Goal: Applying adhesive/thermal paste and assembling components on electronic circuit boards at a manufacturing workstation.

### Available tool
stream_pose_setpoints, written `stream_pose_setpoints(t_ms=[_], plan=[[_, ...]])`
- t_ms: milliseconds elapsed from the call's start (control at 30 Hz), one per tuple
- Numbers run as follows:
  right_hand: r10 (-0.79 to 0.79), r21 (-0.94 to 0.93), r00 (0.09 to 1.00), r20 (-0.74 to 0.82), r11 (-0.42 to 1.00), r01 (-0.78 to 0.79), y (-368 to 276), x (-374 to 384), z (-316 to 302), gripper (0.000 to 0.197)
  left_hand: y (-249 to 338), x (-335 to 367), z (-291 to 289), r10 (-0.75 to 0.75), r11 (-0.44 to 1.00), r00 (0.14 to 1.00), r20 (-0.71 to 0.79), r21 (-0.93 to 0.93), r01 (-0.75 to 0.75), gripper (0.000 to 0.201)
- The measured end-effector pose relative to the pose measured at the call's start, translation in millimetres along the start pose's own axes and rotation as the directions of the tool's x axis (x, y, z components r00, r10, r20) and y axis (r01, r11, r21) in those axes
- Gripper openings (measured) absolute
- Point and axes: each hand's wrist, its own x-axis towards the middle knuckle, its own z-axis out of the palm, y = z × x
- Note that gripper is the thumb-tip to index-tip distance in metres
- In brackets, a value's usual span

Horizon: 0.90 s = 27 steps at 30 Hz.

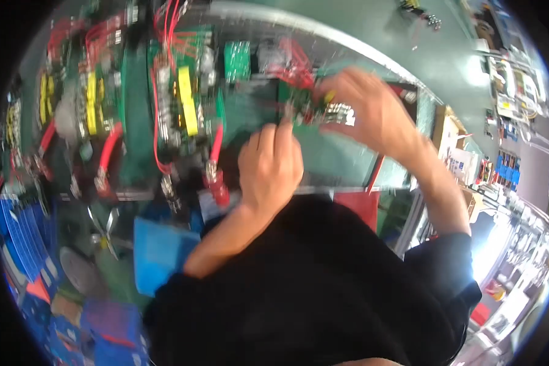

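Motion blur softens the whole view. In front of me, at the bench's middle, lies a small green circuit board (300, 97) with components and a yellow part. My right hand (375, 113) curves around its right side, thumb and fingers gripping the board's edge by a row of whitish metal pins (340, 114). Close by on the left, my left hand (271, 161) has curled fingers, with the fingertips pinched at the board's lower left; whatever they hold is too blurred to make out. Thin red wires (296, 64) run behind the board.
Several larger circuit boards with yellow blocks (188, 100) and thick red leads (216, 143) line the bench to the left. A bare green board (236, 61) lies beyond my left hand. Below the bench edge are a blue bin (165, 253) and a red panel (357, 207).
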Motion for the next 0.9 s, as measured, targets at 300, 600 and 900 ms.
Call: stream_pose_setpoints(t_ms=[300,600,900], plan=[[0.899,0.811,0.31,-0.31,0.42,-0.408,248,42,-100,0.048,2,-3,0,0.021,0.998,0.999,-0.025,0.058,-0.02,0.024],[0.967,0.999,0.253,0.025,-0.032,0.022,388,31,-84,0.014,10,0,6,-0.005,1.0,1.0,0.028,0.025,0.004,0.017],[0.968,0.992,0.235,-0.091,0.067,0.111,258,-125,-58,0.017,3,-2,6,0.045,0.99,0.999,-0.029,0.134,-0.041,0.011]])
